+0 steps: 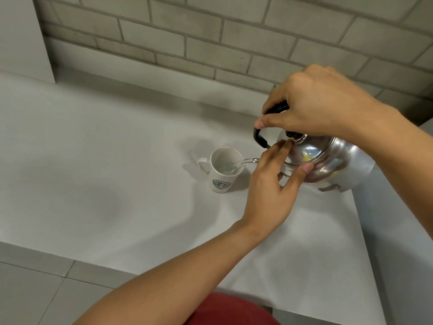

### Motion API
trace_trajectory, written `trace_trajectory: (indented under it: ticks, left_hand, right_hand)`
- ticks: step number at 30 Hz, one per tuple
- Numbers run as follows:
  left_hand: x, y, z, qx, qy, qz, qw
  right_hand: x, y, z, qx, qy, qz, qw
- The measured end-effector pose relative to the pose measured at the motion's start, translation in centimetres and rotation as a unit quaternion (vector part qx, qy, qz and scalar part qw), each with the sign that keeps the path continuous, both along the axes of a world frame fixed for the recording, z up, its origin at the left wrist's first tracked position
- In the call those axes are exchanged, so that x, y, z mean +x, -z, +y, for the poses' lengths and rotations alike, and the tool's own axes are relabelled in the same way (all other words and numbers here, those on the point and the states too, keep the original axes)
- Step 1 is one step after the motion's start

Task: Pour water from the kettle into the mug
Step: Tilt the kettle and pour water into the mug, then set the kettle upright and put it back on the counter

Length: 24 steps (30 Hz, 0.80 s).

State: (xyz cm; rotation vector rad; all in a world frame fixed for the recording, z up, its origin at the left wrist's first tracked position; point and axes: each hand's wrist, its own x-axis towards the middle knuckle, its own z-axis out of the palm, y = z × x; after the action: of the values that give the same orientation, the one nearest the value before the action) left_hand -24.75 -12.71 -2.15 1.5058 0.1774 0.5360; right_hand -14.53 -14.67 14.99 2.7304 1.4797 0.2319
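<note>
Head view: right hand (323,106) grips kettle (328,160) handle; left fingers (278,151) spread on lid.

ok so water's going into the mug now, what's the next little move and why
Probably hold the tilt a moment longer, then ease the kettle back upright. The stream is landing inside the mug, which looks only partly filled. The right hand grips the handle; the left hand steadies the lid.

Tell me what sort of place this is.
Probably a home kitchen or pantry corner: a plain white countertop against a grey brick-tile wall, a shiny steel kettle with black handle pouring into a white ceramic logo mug.
</note>
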Motion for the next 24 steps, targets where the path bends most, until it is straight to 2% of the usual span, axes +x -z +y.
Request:
trace_trajectory:
  ticks: [8, 16, 19, 24]
  left_hand:
    - [-0.6, 1.0, 1.4, 0.17, 0.014, 0.044, 0.984]
    - [-1.4, 1.1, 2.1, 0.314, 0.03, 0.049, 0.948]
    - [-1.7, 1.0, 2.3, 0.33, 0.04, 0.032, 0.943]
    - [-1.0, -0.4, 3.2, 0.266, -0.011, -0.021, 0.964]
  right_hand:
    - [-0.2, 2.3, -3.8, 0.108, 0.019, 0.059, 0.992]
    - [-0.4, 6.2, -8.0, 0.291, 0.071, 0.118, 0.947]
    - [-0.4, 7.4, -9.6, 0.356, 0.087, 0.142, 0.919]
    - [-0.4, 8.8, -11.6, 0.447, 0.107, 0.176, 0.87]
